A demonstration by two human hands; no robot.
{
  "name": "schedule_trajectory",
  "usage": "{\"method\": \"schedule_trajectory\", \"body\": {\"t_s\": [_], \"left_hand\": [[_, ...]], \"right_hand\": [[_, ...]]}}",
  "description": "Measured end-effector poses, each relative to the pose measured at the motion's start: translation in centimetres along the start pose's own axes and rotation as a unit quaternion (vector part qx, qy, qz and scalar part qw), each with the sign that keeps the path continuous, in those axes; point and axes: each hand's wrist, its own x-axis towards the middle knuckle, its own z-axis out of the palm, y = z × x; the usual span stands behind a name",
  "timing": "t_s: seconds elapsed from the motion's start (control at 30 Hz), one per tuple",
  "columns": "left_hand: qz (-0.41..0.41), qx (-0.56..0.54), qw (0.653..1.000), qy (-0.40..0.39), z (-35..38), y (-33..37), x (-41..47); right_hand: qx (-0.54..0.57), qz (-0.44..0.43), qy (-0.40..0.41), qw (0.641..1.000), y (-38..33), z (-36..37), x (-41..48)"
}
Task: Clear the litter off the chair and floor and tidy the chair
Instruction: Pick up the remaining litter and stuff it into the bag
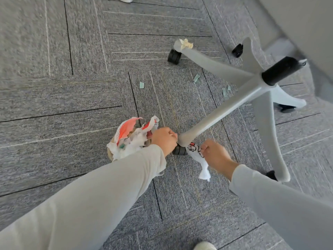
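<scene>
Entry: floor litter, pick-up step, partly done by my judgement. My left hand [164, 141] is clutching a bundle of crumpled wrappers [129, 139], fingers curled round it, just beside the near caster [180, 150]. My right hand [214, 154] is gripping a white printed wrapper [196, 156] that is touching that caster, under the chair leg [207, 121]. The next move is likely calling for drawing it clear of the wheel. Waiting: a crumpled tissue [186, 43] on the far leg tip and green scraps [142, 85] on the carpet [72, 123]. Open carpet is lying leftward; legs and the seat [306, 24] are crowding the right.
</scene>
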Motion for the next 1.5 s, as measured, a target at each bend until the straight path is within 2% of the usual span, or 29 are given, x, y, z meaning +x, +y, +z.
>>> {"method": "schedule_trajectory", "body": {"t_s": [0.1,0.17,0.27,0.43,0.5,0.57,0.6,0.63,0.7,0.73,0.83,0.9,0.97,1.0,1.13,1.2,1.23,1.3,1.33,1.4,1.43,1.5], "left_hand": [[-0.016,-0.025,0.999,0.016,0.4,-0.1,0.5],[-0.017,-0.043,0.999,0.017,0.5,-0.1,0.6],[-0.007,-0.028,0.999,0.020,0.7,0.1,0.8],[0.009,0.042,0.999,0.025,0.5,-1.1,-0.2],[-0.028,0.052,0.997,-0.040,1.0,-1.9,-1.9],[-0.062,0.080,0.977,-0.187,1.6,-2.8,-3.4],[-0.063,0.087,0.964,-0.245,1.9,-3.0,-4.0],[-0.045,0.095,0.957,-0.270,1.9,-3.1,-4.1],[0.004,0.085,0.968,-0.237,1.4,-2.9,-3.6],[0.010,0.067,0.976,-0.205,0.9,-2.6,-3.1],[-0.003,0.043,0.981,-0.187,-0.7,-1.1,-2.2],[0.011,0.060,0.991,-0.121,-1.4,-0.7,-1.7],[0.008,0.021,0.997,-0.073,-2.0,-0.4,-1.5],[0.032,0.013,0.998,-0.054,-2.4,-0.2,-1.5],[0.081,-0.184,0.979,-0.020,-4.2,1.1,-2.5],[0.095,-0.252,0.962,-0.047,-5.5,1.7,-2.8],[0.101,-0.305,0.945,-0.068,-6.2,2.0,-2.9],[0.072,-0.418,0.902,-0.078,-6.9,2.7,-2.9],[0.050,-0.455,0.886,-0.074,-7.0,2.9,-2.8],[0.034,-0.489,0.868,-0.074,-7.2,2.9,-2.7],[0.039,-0.477,0.875,-0.075,-7.6,2.6,-2.7],[0.056,-0.450,0.889,-0.058,-8.9,1.2,-2.5]], "right_hand": [[-0.003,-0.014,-0.028,1.000,-0.1,0.9,-0.9],[-0.060,-0.032,-0.068,0.995,-0.1,1.9,-2.2],[-0.192,-0.074,-0.137,0.969,-0.7,3.7,-4.8],[-0.249,-0.154,-0.175,0.940,-1.0,4.3,-6.2],[-0.243,-0.173,-0.185,0.936,-0.7,4.7,-6.9],[-0.257,-0.228,-0.179,0.922,-0.9,4.9,-7.3],[-0.271,-0.263,-0.169,0.911,-1.3,4.8,-7.2],[-0.287,-0.296,-0.154,0.898,-1.8,4.6,-6.9],[-0.284,-0.350,-0.121,0.884,-2.9,4.0,-6.5],[-0.261,-0.358,-0.103,0.890,-3.3,3.5,-6.4],[-0.191,-0.312,-0.029,0.930,-4.8,1.9,-5.1],[-0.164,-0.284,0.043,0.944,-5.2,0.7,-3.7],[-0.197,-0.269,0.090,0.939,-4.8,-0.2,-2.4],[-0.233,-0.256,0.099,0.933,-4.3,-0.4,-2.0],[-0.329,-0.243,0.130,0.903,-3.8,-0.6,-1.5],[-0.238,-0.252,0.151,0.926,-4.7,-0.8,-1.6],[-0.163,-0.255,0.127,0.944,-5.5,-1.1,-1.8],[0.027,-0.256,-0.011,0.966,-7.6,-1.6,-2.4],[0.119,-0.254,-0.092,0.955,-8.9,-1.4,-2.6],[0.224,-0.246,-0.202,0.921,-11.2,-0.8,-2.9],[0.246,-0.236,-0.223,0.913,-12.1,-0.5,-2.9],[0.256,-0.210,-0.190,0.924,-13.2,-0.1,-2.6]]}}
